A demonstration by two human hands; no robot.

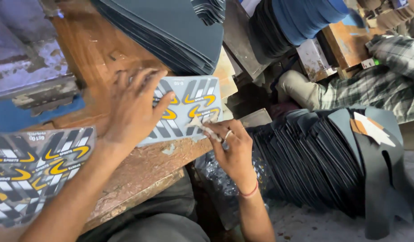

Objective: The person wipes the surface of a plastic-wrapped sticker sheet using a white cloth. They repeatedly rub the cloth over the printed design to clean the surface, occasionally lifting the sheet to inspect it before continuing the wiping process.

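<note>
The left hand [134, 105] lies flat, fingers spread wide, pressing a grey sticker sheet [189, 110] with yellow and black marks onto a worn wooden bench [144, 168]. The right hand [231, 148] sits at the sheet's four o'clock corner, fingers pinched narrow on a small pale tool [202, 126] whose tip touches the sheet. A second printed sheet [34, 172] lies at eight o'clock from the first, well apart. A stack of dark sheets [171, 31] rests at twelve o'clock, overlapping the sticker sheet's top edge. At three o'clock stands a row of dark cut soles [323, 161]; beyond it, a person in a plaid shirt [386, 85].
</note>
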